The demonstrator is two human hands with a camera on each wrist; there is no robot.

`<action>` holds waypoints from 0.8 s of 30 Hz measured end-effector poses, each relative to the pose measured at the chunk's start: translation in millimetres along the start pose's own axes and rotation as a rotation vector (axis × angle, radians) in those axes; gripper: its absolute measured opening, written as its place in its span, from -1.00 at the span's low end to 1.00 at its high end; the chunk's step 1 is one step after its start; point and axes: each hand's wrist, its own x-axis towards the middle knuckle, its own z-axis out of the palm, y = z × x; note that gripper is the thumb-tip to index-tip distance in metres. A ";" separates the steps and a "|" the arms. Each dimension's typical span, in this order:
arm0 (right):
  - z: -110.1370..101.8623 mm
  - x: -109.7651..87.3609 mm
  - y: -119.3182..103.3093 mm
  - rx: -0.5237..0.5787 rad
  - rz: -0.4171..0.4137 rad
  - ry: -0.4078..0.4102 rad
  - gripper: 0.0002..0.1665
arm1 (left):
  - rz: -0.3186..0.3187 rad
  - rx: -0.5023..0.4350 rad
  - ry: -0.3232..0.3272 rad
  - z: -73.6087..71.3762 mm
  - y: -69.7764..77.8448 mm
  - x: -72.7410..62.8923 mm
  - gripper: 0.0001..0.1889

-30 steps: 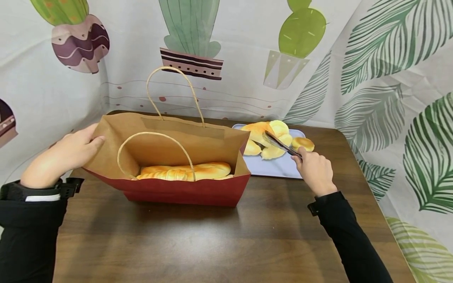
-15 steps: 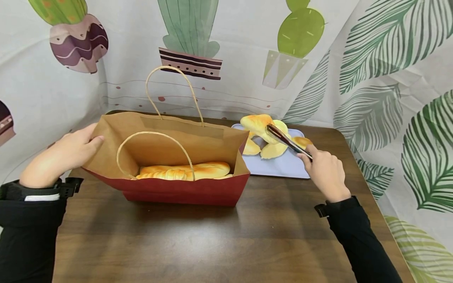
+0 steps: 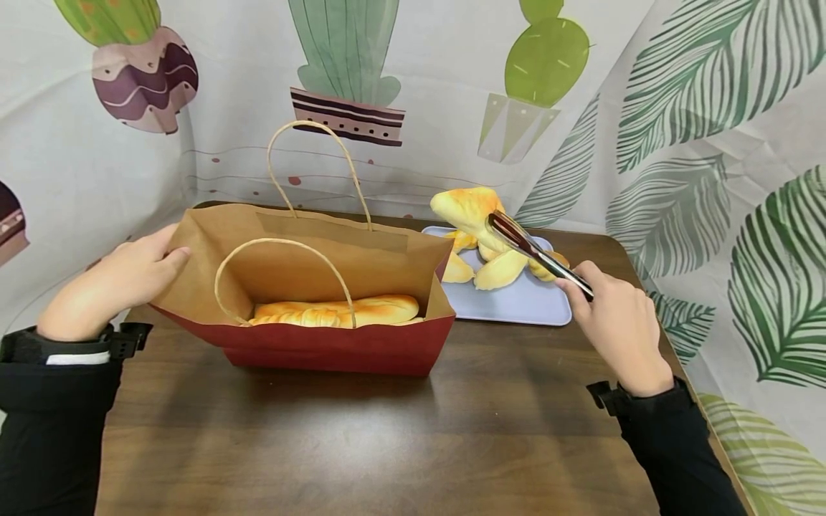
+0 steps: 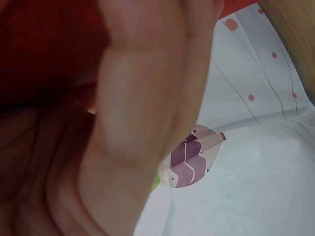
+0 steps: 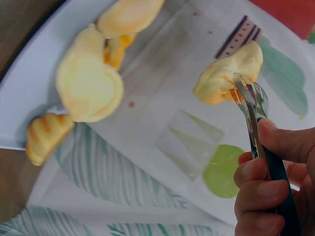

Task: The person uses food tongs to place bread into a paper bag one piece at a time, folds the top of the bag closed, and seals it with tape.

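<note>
My right hand [image 3: 616, 322] grips a pair of tongs [image 3: 542, 256], which pinch a bread roll [image 3: 466, 208] at their tips. That roll hangs raised over the lavender tray [image 3: 510, 308]; the right wrist view shows the same roll [image 5: 231, 71] apart from the breads left behind. With thumb and fingers, my left hand [image 3: 132, 272] holds the left side edge of a red paper bag [image 3: 335, 350]. The bag stands with its mouth spread wide, brown inside, and a long bread [image 3: 381, 309] lies in it. Up close, the fingers [image 4: 142, 98] fill much of the left wrist view.
Several more breads [image 3: 500, 271] lie on the tray, one small round bun [image 3: 548, 264] at its right edge. Two twisted paper handles [image 3: 351, 168] stand up from the bag's mouth. Behind the wooden table [image 3: 361, 444] hangs a printed cloth [image 3: 452, 86].
The tongs have lifted the bread roll up off the tray's pile, and my right hand has drawn back right and toward me. My left hand and the bag stay put.
</note>
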 end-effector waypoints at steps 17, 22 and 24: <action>-42.3 -9.2 -37.4 0.041 -0.128 0.153 -0.76 | 0.014 0.002 0.016 1.0 -3.5 1.6 -0.54; -44.3 -10.9 -52.2 0.088 -0.198 0.186 -0.45 | 0.013 0.001 0.016 0.7 -1.8 1.5 -0.54; -44.6 -11.0 -58.5 0.106 -0.217 0.191 -0.41 | 0.012 0.002 0.014 0.6 -0.6 1.0 -0.55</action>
